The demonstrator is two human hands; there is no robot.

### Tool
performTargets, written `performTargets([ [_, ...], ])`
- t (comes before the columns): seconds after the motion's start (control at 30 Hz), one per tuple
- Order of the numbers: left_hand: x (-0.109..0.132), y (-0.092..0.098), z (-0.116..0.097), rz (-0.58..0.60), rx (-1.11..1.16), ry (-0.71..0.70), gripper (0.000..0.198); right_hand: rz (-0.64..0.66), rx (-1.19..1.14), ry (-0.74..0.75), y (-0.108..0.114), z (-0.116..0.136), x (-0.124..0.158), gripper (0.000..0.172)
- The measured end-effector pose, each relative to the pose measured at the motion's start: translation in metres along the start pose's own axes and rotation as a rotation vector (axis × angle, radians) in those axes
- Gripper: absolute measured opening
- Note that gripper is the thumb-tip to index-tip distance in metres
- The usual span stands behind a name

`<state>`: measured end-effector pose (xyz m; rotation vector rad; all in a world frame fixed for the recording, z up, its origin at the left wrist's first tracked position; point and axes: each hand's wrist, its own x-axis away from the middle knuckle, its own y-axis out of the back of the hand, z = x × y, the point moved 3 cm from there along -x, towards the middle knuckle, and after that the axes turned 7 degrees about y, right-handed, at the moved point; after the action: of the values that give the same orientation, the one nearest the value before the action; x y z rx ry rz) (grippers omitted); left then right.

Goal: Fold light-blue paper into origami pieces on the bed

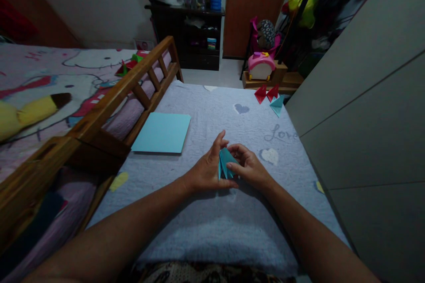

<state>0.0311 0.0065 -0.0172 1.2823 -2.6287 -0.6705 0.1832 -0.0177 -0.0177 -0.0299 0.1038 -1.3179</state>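
Between my two hands is a small folded turquoise paper (227,162), with several pointed flaps fanned toward me. My left hand (212,166) cups its left side, thumb below and fingers raised behind. From the right, my right hand (247,166) pinches the paper with the thumb across its front; some fingertips are hidden behind it. A flat stack of turquoise square sheets (162,132) lies to the left on the bedspread. Toward the far right corner sit two red folded papers (260,93) and a turquoise folded paper (276,105).
The bed (206,230) has a light blue cover. A wooden rail (133,88) runs along its left side, with another bed (43,70) beyond. A pale cabinet (372,97) borders the right. Past the foot stand a dark shelf (189,35) and a pink toy (261,66).
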Motion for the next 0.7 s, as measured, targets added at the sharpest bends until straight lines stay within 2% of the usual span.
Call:
performTargets([
  [0.13,0.0,-0.002,0.001,-0.05,0.005,-0.036,0.129,0.017,-0.01,0.033,0.001,0.0,-0.001,0.039],
  [0.23,0.001,0.003,-0.003,-0.09,0.039,-0.016,0.115,0.009,0.025,0.033,0.002,0.0,-0.001,0.031],
  [0.33,0.001,0.01,-0.006,-0.107,0.096,0.053,0.1,-0.052,0.064,0.017,0.005,-0.002,-0.001,0.022],
  [0.5,0.001,0.018,-0.004,-0.13,0.163,0.177,0.077,-0.103,0.052,-0.052,0.007,-0.006,-0.001,0.039],
  [0.7,-0.002,0.018,-0.002,-0.084,0.089,0.188,0.056,-0.183,0.172,0.001,0.01,-0.005,-0.001,0.048],
])
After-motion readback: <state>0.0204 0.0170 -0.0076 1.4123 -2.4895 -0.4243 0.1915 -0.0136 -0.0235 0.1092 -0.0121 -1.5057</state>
